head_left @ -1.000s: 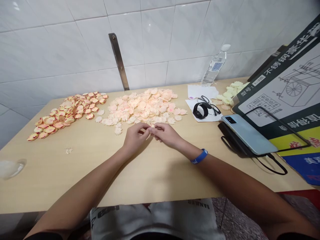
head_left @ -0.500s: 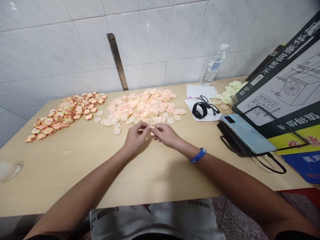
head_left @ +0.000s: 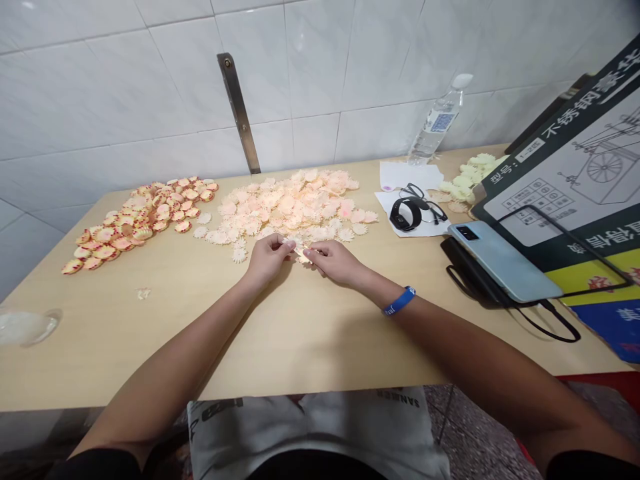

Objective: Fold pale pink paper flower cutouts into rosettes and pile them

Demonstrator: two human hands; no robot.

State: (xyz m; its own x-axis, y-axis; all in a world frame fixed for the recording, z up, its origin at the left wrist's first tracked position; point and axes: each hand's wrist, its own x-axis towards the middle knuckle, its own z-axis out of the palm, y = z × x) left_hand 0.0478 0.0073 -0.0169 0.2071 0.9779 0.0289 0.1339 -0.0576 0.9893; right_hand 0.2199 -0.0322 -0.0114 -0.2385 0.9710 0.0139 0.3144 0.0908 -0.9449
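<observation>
Looking down, we see our left hand (head_left: 267, 260) and our right hand (head_left: 337, 261) close together near the far side of the pale wooden worktop (head_left: 300, 347). They have just moved a little apart and lower. A tiny pale peach frilly flower piece (head_left: 301, 252) sits between them. The fingers (head_left: 306, 253) of our right hand are pinched narrow beside it, and the fingers (head_left: 289, 245) of our left hand are curled narrow too. We cannot tell if both hands are holding it.

Just past our hands is a big heap of pale peach frilly flower pieces (head_left: 285, 203). To its left lies a heap of round red and yellow frilly cups (head_left: 140, 213). Near the far right corner is a small heap of pale green flower pieces (head_left: 463, 183). These heaps lie right on the worktop, not in a box. Near the left edge is a round see-through plastic dish (head_left: 25, 327), and we cannot tell what is in it. A blue rubber wristband (head_left: 399, 301) sits on our right arm.
</observation>
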